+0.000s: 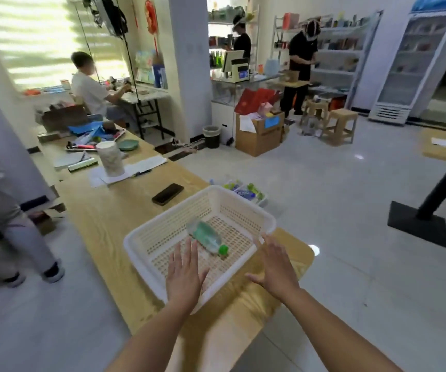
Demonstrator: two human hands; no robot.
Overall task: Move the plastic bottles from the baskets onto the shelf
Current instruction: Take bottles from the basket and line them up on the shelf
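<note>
White plastic basket [136,249] on wooden table [101,218], head view. One clear bottle [204,234] with green cap [223,249] lies on its side inside, cap toward the near right. Judging by that, this basket has one bottle left to move. A second basket [263,201] past the table's far edge holds more bottles, so plenty seems left. Shelves [334,51] stand far across the room; which one is the target, cannot tell. Left hand [184,275] flat, fingers straight and spread, over the basket's near part, just beside the bottle, holding nothing. Right hand [275,267] likewise spread, above the right rim, empty. Contact with basket unclear.
</note>
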